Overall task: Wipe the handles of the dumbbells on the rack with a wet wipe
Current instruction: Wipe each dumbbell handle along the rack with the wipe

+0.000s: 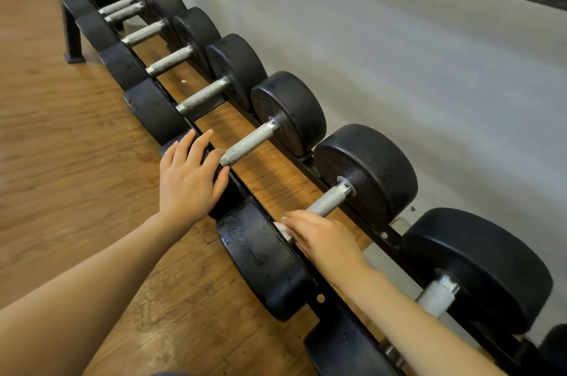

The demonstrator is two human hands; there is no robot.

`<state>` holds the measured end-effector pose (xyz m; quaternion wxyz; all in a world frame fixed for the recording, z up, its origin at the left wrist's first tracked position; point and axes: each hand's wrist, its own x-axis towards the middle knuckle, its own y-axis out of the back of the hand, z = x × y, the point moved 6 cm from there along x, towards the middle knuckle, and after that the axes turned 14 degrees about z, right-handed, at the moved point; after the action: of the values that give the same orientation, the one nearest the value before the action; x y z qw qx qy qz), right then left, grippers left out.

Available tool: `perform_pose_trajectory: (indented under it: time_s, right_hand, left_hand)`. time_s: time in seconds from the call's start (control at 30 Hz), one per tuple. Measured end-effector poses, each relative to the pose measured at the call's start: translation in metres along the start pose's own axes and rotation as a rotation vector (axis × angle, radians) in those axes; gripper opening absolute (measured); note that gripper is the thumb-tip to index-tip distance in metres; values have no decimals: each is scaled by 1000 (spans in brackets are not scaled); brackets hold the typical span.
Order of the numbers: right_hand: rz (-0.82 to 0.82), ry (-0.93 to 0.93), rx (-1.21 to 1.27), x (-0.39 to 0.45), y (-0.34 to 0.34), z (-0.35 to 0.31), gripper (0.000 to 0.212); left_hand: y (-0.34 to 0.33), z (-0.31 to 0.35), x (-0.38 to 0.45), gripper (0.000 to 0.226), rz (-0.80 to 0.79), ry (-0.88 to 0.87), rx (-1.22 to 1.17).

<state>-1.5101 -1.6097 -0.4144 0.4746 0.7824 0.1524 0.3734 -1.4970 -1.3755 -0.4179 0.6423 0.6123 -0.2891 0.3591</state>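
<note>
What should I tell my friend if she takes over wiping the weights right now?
Left hand: open, fingers flat on the near end of the next dumbbell along.
Right hand: fingers curled over the wet wipe, pressing it on the near end of a dumbbell handle.
The dumbbells sit in a row on the rack by the wall.
Done: cannot tell from this picture which handles are already wiped.
Left: finish this handle by sliding the wipe to its far end, then probably do the next handle and carry on down the row.
</note>
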Motion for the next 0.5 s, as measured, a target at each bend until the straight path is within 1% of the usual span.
perform_pose_trajectory:
  time_s: [0.07,0.1,0.23,0.3,0.4,0.5]
  right_hand:
    - [54,-40,-50,7,5,7,26]
    - [46,-57,-60,9,6,8,26]
    - [-132,-2,-12,4,3,-5,31]
    - [-193,29,-53,7,3,-1,30]
    - [-138,11,-89,15,2,14,22]
    - [-160,59,-111,8,-2,6,26]
  left_hand:
    - [0,0,0,45,-11,-2,8]
    - [0,0,0,45,-14,-2,10]
    - [1,0,0,44,-19,1,2]
    - [1,0,0,45,-20,5,1]
    - [0,0,0,45,-16,6,-7]
    - [0,0,-1,44,3,1,-10]
